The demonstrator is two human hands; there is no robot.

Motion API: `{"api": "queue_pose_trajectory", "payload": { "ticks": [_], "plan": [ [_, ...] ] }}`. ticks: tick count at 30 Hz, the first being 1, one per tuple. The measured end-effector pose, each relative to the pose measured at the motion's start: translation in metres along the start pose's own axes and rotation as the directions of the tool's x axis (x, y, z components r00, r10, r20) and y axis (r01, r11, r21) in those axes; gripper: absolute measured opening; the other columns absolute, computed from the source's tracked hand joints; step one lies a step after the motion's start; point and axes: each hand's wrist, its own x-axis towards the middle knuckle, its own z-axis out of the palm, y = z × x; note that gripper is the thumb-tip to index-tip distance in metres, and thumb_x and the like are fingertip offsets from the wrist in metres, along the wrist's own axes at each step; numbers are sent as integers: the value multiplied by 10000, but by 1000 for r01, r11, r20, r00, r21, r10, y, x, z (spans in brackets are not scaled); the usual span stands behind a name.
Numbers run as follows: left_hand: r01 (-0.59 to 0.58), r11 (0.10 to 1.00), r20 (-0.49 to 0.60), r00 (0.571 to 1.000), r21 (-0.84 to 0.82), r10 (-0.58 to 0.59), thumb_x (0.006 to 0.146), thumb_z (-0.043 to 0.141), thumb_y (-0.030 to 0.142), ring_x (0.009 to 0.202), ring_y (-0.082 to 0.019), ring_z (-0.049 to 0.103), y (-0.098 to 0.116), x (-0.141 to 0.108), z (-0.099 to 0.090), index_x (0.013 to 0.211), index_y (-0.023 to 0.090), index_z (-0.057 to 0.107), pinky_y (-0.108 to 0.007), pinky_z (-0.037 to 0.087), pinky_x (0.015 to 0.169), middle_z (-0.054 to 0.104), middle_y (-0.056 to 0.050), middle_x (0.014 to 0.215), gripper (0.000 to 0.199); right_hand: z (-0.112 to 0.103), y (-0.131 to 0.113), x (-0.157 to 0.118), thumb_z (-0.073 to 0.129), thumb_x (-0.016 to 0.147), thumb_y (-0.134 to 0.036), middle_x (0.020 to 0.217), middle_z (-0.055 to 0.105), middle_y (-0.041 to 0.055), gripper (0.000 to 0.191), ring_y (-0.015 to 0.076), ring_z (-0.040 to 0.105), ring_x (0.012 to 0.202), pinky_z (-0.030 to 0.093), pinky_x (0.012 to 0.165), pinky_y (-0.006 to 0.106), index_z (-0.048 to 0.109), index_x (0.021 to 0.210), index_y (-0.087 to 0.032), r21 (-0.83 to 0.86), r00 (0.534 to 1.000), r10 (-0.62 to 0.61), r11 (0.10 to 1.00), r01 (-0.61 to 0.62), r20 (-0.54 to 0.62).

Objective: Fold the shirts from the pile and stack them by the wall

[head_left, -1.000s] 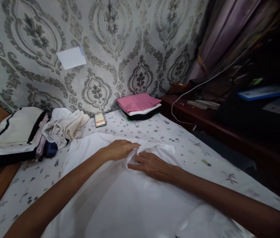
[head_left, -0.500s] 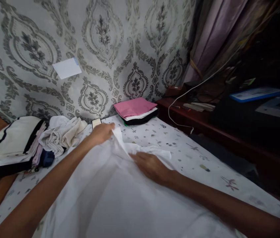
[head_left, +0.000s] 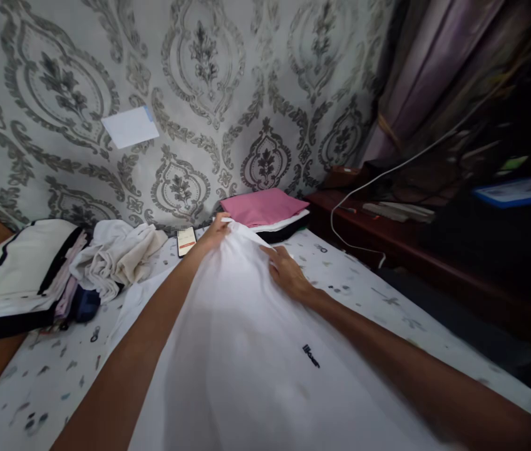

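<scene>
"Where is the white cloth [head_left: 247, 351] held?"

"At its far end, above the bed. A gathered bit is pinched by the left hand [head_left: 219, 233], between the thumb and the fingers."

"And by the right hand [head_left: 288, 270]?"

"The right edge of the cloth is touched there, a little nearer, with the fingers partly bent. Whether any fabric is pinched cannot be told."

"Is anything printed on the cloth?"

"Small dark lettering [head_left: 311, 356] is shown on its near right part."

"What is seen around it?"

"A phone [head_left: 186, 243] is laid on the patterned sheet [head_left: 59, 369], just left of the left hand. Beyond the hands, near the wall [head_left: 228, 75], a pink folded cloth [head_left: 265, 208] is stacked on white and black ones. At the left, crumpled pale clothes [head_left: 118, 257] are heaped beside a folded pile [head_left: 25, 260], topped by a cream piece with black stripes."

"And at the right?"

"A white cable [head_left: 364, 183] is draped over the dark red shelf [head_left: 340, 220]."
</scene>
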Motion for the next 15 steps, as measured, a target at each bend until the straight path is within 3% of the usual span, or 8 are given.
{"api": "queue_pose_trajectory", "payload": {
  "ticks": [2,4,6,7,9,12,15],
  "plan": [
    [-33,999,88,996,-17,35,848,525,163,842,-140,636,-14,-14,1,1364,200,452,-257,478,805,681,-29,944,523,2,3,-3,423,896,-106,1389,479,184,552,258,622,1076,542,909,415,489,1438,-188,-26,1000,-18,1000,17,-21],
    [-74,994,109,992,86,65,906,459,198,933,-153,649,-30,-32,-12,1419,211,399,-270,478,846,691,-51,1018,517,2,5,-4,427,906,-123,1499,396,188,512,265,632,1093,553,907,431,509,1407,-194,-42,998,-41,998,39,-46],
    [-60,935,62,997,349,41,948,380,230,1038,-175,634,-48,-54,-37,1369,223,452,-298,470,902,684,-72,1112,426,1,2,-6,411,907,-126,1545,353,188,480,271,645,1075,571,871,449,539,1366,-188,-70,995,-77,995,73,-57],
    [-14,848,26,1000,530,0,954,355,241,1071,-186,621,-57,-66,-54,1307,238,503,-313,465,923,675,-69,1148,382,1,0,-6,398,907,-121,1553,349,186,467,274,645,1078,577,854,452,558,1342,-182,-86,993,-106,991,101,-60],
    [72,769,-22,997,636,-76,924,385,256,1134,-247,589,-74,-89,-90,1183,195,576,-371,452,950,645,-119,1212,328,0,-8,-5,379,910,-112,1534,390,183,432,278,629,1115,576,859,452,610,1271,-165,-117,980,-194,975,187,-50],
    [160,692,-15,977,704,-211,866,471,358,949,-270,646,-92,-119,-138,1108,149,604,-376,495,833,684,-131,1041,347,2,-24,1,403,929,-131,1405,545,176,351,291,582,1200,514,986,477,686,1135,-152,-144,934,-354,923,356,43],
    [179,636,40,948,751,-315,774,566,413,802,-261,660,-97,-138,-163,1079,143,624,-350,503,731,700,-88,893,412,9,-36,11,467,952,-207,1354,604,164,301,305,545,1266,439,1069,492,698,1140,-163,-122,889,-418,888,443,186]
  ]
}}
